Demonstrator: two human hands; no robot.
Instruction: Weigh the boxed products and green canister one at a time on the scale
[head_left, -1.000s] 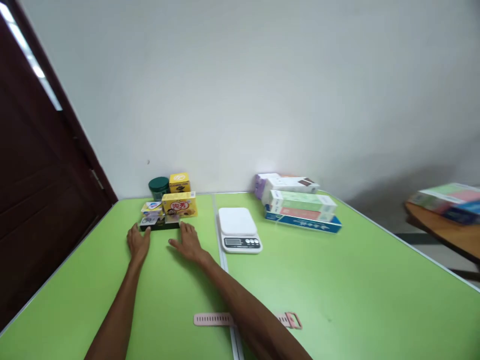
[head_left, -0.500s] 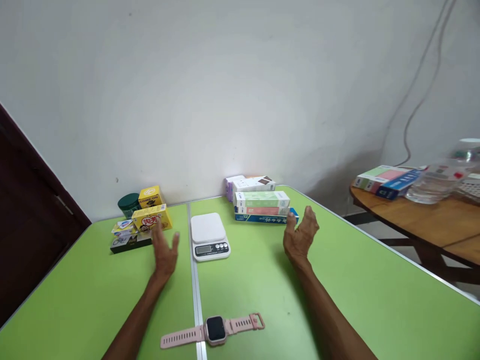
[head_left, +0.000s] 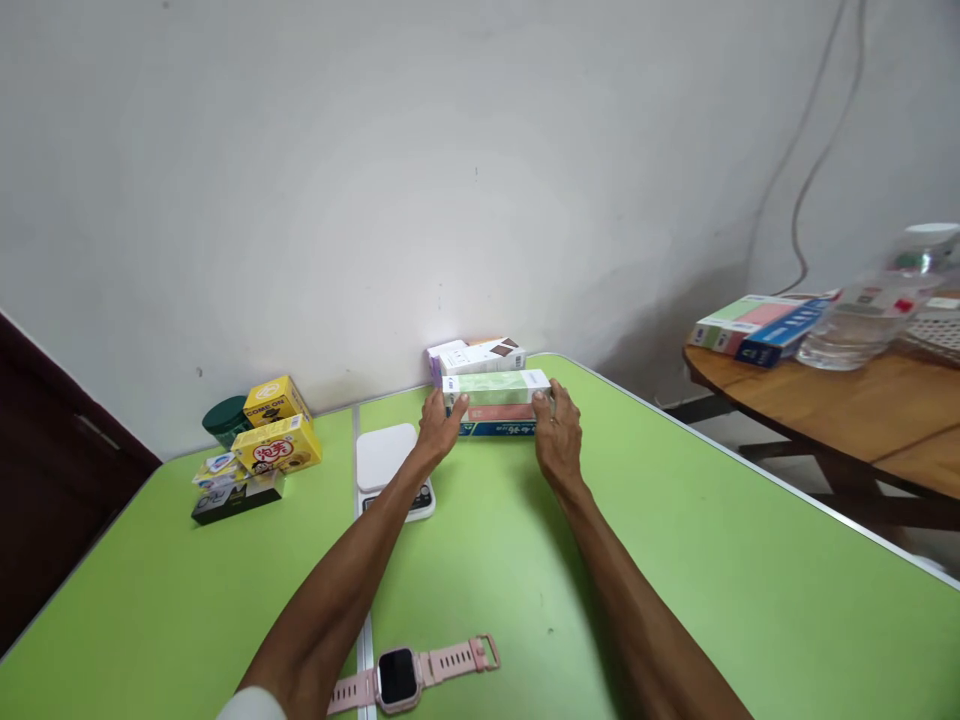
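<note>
Three long toothpaste boxes lie in a stack near the back of the table: a light green and white box (head_left: 495, 384) on top, a pink box (head_left: 496, 411) in the middle and a blue box (head_left: 501, 429) at the bottom. My left hand (head_left: 440, 424) is closed around the left end of the stack, thumb on the front. At the right end my right hand (head_left: 559, 436) grips from the side, its thumb also in front. The fingers behind the boxes are partly hidden. Beneath my left forearm, a white kitchen scale (head_left: 385, 456) is partly covered.
A pink smartwatch (head_left: 397, 678) lies near the front. Left stand yellow boxes (head_left: 279, 447), a black box (head_left: 238, 497) and a green jar (head_left: 226, 420). White cartons (head_left: 486, 355) sit behind the stack. A wooden table (head_left: 840, 420) at right holds a clear plastic bottle (head_left: 855, 325) and boxes.
Both hands have moved from apart above the table onto the stack's two ends and closed on it. The view has shifted slightly to the right.
</note>
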